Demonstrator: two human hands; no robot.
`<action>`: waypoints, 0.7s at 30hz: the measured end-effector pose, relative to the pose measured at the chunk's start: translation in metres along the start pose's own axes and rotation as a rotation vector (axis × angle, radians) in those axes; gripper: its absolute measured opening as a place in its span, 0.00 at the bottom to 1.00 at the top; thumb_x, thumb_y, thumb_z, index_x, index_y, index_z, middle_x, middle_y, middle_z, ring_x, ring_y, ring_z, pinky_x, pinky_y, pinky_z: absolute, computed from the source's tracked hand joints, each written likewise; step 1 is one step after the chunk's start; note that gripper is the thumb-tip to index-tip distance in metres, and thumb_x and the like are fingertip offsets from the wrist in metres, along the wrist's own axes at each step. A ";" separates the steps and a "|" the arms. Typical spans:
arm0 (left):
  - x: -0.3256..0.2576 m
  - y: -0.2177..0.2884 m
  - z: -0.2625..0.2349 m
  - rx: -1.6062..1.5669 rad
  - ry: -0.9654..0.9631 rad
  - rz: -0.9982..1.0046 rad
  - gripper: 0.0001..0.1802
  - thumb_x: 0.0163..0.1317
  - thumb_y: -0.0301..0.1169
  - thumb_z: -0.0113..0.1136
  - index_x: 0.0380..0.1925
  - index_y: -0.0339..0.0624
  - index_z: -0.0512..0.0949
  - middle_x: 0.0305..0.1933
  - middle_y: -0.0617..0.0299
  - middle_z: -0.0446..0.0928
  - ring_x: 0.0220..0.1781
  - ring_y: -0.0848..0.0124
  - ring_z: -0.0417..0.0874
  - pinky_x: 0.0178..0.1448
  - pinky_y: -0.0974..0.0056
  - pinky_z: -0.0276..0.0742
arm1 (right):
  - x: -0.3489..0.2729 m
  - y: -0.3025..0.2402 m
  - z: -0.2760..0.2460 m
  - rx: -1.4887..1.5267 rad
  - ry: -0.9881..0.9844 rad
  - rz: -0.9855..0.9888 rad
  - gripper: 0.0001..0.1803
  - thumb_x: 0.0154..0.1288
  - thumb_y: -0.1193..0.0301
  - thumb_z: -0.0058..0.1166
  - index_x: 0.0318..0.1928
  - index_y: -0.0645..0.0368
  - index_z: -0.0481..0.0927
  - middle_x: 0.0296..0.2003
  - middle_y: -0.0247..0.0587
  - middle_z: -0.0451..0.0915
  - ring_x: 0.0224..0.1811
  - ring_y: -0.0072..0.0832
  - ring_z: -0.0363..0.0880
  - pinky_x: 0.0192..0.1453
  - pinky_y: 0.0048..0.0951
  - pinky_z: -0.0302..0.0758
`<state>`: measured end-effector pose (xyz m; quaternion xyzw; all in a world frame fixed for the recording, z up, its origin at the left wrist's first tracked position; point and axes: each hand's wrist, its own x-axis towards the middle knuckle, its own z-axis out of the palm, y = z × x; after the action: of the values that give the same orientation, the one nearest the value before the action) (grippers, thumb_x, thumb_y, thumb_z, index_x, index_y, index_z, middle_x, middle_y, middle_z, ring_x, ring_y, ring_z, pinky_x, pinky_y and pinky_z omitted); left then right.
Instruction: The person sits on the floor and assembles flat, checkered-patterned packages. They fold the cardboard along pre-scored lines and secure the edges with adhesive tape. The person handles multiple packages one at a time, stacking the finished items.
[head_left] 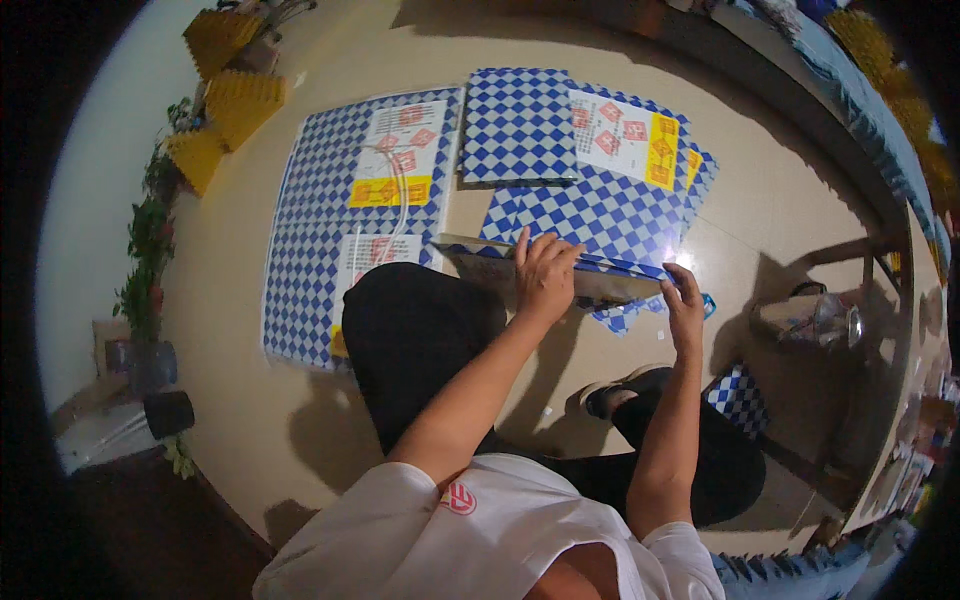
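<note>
In front of me, a thin folded board with a blue-and-white checkered face is tilted up on edge. My left hand is closed over its upper edge near the middle, fingertips on the far side. At the board's right end, my right hand pinches the corner between thumb and fingers. Just beyond lies a larger checkered sheet with a white, red and yellow printed panel. A folded checkered piece rests at its upper left.
To the left, flat checkered packages in clear wrap lie on the tiled floor, a pale strap across them. Checkered scraps sit below the board. My bent knee is close by. A wooden frame stands at right, plants at left.
</note>
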<state>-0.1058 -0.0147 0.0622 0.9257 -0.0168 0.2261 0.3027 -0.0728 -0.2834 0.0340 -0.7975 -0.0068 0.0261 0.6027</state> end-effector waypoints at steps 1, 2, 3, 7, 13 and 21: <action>-0.002 -0.006 -0.005 0.028 0.037 -0.026 0.13 0.63 0.26 0.57 0.44 0.50 0.87 0.44 0.63 0.83 0.60 0.60 0.76 0.78 0.43 0.48 | -0.002 -0.002 0.001 0.014 -0.003 0.034 0.16 0.68 0.73 0.59 0.55 0.59 0.80 0.55 0.39 0.79 0.60 0.31 0.75 0.66 0.31 0.68; -0.003 -0.012 -0.010 0.055 0.073 -0.051 0.13 0.62 0.26 0.58 0.43 0.50 0.87 0.44 0.63 0.83 0.60 0.60 0.76 0.78 0.43 0.48 | -0.004 -0.004 0.001 0.027 -0.005 0.070 0.16 0.68 0.74 0.59 0.55 0.60 0.80 0.55 0.39 0.79 0.60 0.31 0.75 0.66 0.31 0.68; -0.003 -0.016 -0.014 0.077 0.106 -0.070 0.12 0.62 0.26 0.58 0.43 0.50 0.87 0.44 0.63 0.83 0.60 0.60 0.76 0.79 0.42 0.47 | -0.006 -0.004 -0.001 0.033 0.002 0.052 0.16 0.68 0.74 0.58 0.55 0.60 0.80 0.55 0.40 0.79 0.60 0.31 0.75 0.66 0.32 0.68; 0.003 -0.024 -0.022 0.075 0.182 -0.145 0.11 0.57 0.26 0.61 0.38 0.51 0.87 0.44 0.63 0.83 0.61 0.58 0.76 0.80 0.44 0.45 | -0.010 0.010 -0.018 0.071 0.047 0.068 0.17 0.71 0.75 0.55 0.59 0.60 0.76 0.54 0.41 0.79 0.58 0.31 0.76 0.64 0.30 0.71; 0.006 -0.029 -0.033 0.114 0.278 -0.286 0.08 0.50 0.27 0.68 0.32 0.54 0.86 0.61 0.59 0.77 0.72 0.54 0.66 0.81 0.44 0.42 | -0.025 -0.006 -0.037 0.031 0.043 0.152 0.15 0.73 0.75 0.52 0.59 0.59 0.75 0.55 0.39 0.77 0.59 0.29 0.74 0.64 0.29 0.69; -0.008 -0.070 -0.006 -0.340 0.563 -0.900 0.52 0.48 0.30 0.74 0.72 0.44 0.56 0.71 0.40 0.63 0.74 0.46 0.61 0.77 0.49 0.53 | -0.040 -0.001 -0.041 -0.222 0.004 0.019 0.14 0.73 0.78 0.52 0.56 0.59 0.75 0.55 0.41 0.76 0.60 0.32 0.74 0.65 0.32 0.68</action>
<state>-0.1041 0.0452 0.0245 0.6836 0.4253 0.3072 0.5074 -0.1104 -0.3244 0.0479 -0.8595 -0.0009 0.0290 0.5103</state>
